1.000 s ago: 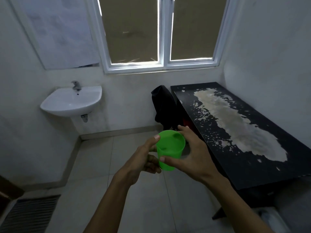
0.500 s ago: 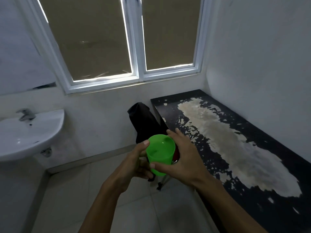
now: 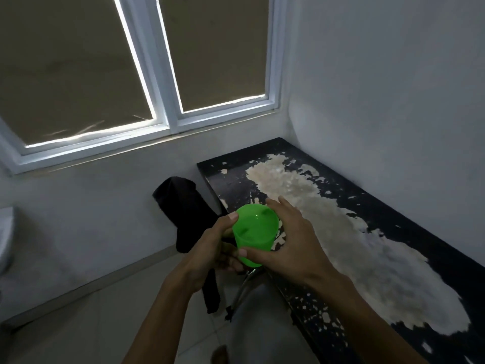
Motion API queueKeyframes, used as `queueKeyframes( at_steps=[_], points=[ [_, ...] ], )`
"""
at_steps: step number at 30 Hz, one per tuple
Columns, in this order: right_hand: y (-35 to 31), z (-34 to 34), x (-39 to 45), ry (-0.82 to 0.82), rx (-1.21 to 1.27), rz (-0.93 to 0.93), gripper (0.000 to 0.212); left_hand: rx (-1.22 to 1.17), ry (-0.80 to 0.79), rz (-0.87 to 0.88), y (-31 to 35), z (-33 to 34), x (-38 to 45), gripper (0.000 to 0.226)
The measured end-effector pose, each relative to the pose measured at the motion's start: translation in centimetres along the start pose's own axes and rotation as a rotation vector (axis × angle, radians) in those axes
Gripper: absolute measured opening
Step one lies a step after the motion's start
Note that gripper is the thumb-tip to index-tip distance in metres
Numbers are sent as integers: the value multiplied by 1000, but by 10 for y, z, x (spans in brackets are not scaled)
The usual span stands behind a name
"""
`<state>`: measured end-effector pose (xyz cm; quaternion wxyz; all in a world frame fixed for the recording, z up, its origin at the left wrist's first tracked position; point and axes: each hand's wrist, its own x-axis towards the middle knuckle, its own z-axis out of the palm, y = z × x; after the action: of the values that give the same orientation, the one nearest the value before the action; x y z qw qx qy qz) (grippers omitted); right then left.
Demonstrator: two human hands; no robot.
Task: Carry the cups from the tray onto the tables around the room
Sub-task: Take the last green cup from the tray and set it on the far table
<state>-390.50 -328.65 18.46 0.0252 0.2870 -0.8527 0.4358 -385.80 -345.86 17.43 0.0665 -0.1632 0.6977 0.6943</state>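
Observation:
A bright green plastic cup [image 3: 255,232] is held upright in the air in front of me, just off the left edge of a black table [image 3: 409,232] with a worn, pale peeled patch. My left hand [image 3: 210,248] grips the cup from the left, thumb near the rim and fingers curled under it. My right hand [image 3: 286,240] wraps the cup from the right, thumb across its lower front. The cup looks empty. No tray is in view.
The black table runs along the right wall into the corner under a white-framed window [image 3: 162,101]. A black cloth [image 3: 189,219] hangs beside the table's far end. A white sink's edge [image 3: 5,237] shows at far left. Pale floor tiles [image 3: 86,324] lie below.
The view has swung right and moved closer to the black table; the sink has slid almost out of frame. Both hands keep the same hold on the green cup.

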Motion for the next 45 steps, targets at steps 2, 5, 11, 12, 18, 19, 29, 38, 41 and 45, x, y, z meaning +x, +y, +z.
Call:
queueKeyframes(
  at_steps=[2, 5, 11, 12, 18, 19, 29, 38, 41, 45],
  points=[
    [11, -3, 17, 29, -24, 29, 101, 8, -42, -5, 6, 1, 29, 71],
    [27, -6, 42, 76, -61, 84, 100, 18, -119, -20, 15, 1, 76, 77],
    [52, -11, 94, 207, -114, 220, 99, 72, -317, -21, 40, 2, 164, 71],
    [57, -12, 101, 231, -123, 232, 98, 81, -347, -28, 43, 3, 177, 73],
    [78, -21, 131, 376, -126, 316, 73, 167, -547, -38, 61, 20, 246, 87],
    [80, -24, 133, 402, -121, 336, 72, 173, -570, -35, 65, 25, 255, 87],
    [130, -65, 132, 548, -159, 573, 102, 276, -768, -63, 77, 106, 314, 85],
    [181, -93, 109, 559, -238, 607, 103, 247, -882, -91, 55, 174, 337, 74],
    [199, -92, 104, 566, -231, 644, 90, 268, -918, -142, 44, 185, 345, 75],
    [223, -83, 102, 570, -228, 714, 96, 305, -944, -208, 27, 193, 361, 73]
  ],
)
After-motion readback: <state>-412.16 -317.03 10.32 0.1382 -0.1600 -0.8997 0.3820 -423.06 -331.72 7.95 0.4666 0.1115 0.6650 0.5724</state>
